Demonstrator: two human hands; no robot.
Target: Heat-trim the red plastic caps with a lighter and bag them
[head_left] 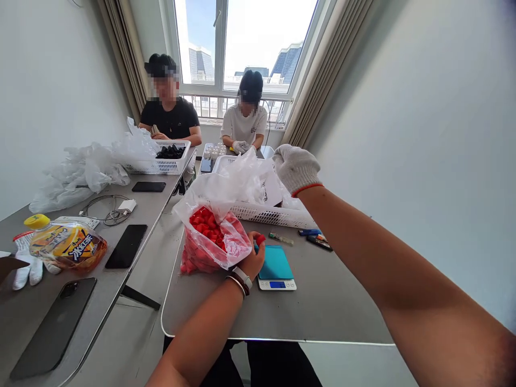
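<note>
My left hand (253, 262) is bare, with bands round the wrist, and pinches a small red plastic piece (260, 239). It is just right of a clear plastic bag (237, 244) full of similar red pieces (207, 228). Close to its fingers, a digital scale (277, 285) with a teal top plate lies on the table; its blue display is lit. My right hand (297, 169), in a white knitted glove with a red cuff, is raised and closed at the right of a white basket (274, 215). Whatever its fingers hold is hidden.
Crumpled clear plastic (245, 174) fills the basket. Behind the scale lie a clear tube (281, 238) and several pens (320, 243). The left table bears phones (126, 246), a drink bottle (66, 247), gloves (28, 263) and a basket of black parts (171, 152). Two people sit by the window.
</note>
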